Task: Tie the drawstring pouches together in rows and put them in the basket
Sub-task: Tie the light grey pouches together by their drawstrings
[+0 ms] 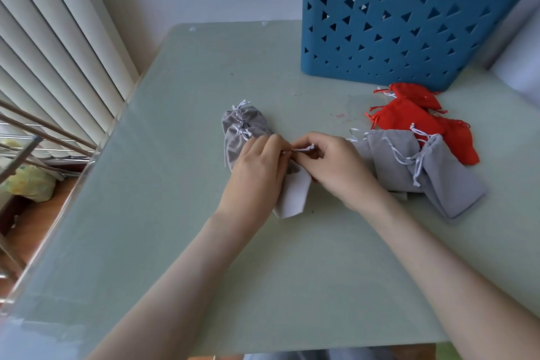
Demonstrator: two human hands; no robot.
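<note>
Found a blue basket (409, 38) at the far right of the table (263, 272), contents hidden behind its wall. Counted three red pouches (409, 117) in front of it, about three loose grey pouches (394, 161) just beside those, and a tied row (242, 126) of about three grey ones further left. Pinched a white drawstring (302, 149) between left hand (257, 166) and right hand (336, 166), one pale pouch (292, 196) lying beneath both, beside the row.

We have one view, worn on the head. We look forward and down across the table (181, 257) from close above, wide-angled. Its near edge lies at the frame's bottom, and the basket (409, 38) bounds the far right, blinds (52, 47) the left.
</note>
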